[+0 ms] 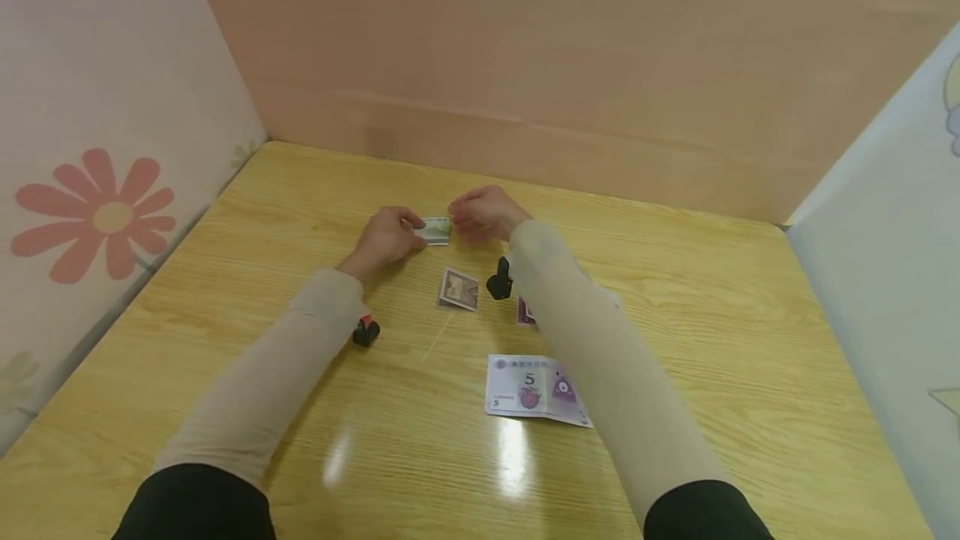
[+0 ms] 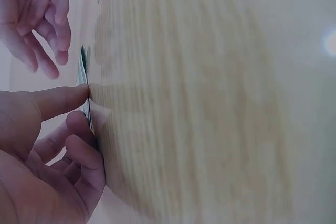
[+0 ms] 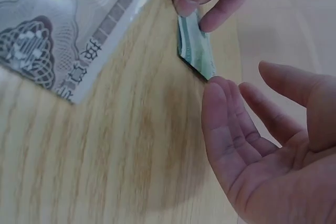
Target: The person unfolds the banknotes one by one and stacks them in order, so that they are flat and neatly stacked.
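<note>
A small folded green banknote lies on the table in front of me, and its layers show in the right wrist view. My left hand holds its left end, thumb at the near edge and fingers at the far edge. Beside the other end is my right hand, its fingers loosely bent with nothing between them. In the right wrist view a fingertip of that right hand appears at the corner of the green note; whether it touches cannot be told.
Nearer me lies a folded brown banknote. A purple 5 note is partly under my right forearm, which also covers most of another purple note. Black wrist devices hang at both cuffs. Walls stand left, right and behind the wooden table.
</note>
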`<action>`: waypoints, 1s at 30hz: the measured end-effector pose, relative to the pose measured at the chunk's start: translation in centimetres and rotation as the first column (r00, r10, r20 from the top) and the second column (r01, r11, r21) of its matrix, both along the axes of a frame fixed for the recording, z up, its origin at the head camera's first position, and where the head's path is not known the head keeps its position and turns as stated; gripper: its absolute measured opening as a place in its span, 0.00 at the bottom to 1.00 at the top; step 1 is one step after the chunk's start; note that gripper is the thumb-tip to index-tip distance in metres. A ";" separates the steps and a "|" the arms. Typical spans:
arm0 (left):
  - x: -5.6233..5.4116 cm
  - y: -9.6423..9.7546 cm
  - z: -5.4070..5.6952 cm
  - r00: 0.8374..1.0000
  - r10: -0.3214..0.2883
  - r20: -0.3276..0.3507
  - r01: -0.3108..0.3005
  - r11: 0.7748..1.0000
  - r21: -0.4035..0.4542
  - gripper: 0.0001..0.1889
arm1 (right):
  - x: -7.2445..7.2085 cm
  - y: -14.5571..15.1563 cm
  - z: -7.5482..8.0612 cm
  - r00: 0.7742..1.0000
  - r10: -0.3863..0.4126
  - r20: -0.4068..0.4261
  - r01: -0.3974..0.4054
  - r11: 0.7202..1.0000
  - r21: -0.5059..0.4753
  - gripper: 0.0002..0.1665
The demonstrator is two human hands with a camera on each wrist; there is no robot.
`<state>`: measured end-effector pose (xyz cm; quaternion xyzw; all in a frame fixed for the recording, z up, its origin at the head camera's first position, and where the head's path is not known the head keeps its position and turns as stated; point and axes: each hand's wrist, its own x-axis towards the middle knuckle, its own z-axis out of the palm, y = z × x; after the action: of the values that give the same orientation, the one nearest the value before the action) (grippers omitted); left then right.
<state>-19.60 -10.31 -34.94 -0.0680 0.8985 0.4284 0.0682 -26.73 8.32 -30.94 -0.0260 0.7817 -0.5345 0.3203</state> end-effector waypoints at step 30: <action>-0.4 1.7 0.0 1.000 0.007 0.017 -0.007 1.000 -0.028 0.14 | 0.1 -0.1 -1.5 0.984 -0.153 -0.087 0.160 0.984 0.081 0.10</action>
<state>-20.01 -8.61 -34.90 -0.0756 0.9035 0.4155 0.0733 -26.61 8.19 -32.43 0.0281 0.8161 -0.5219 0.2465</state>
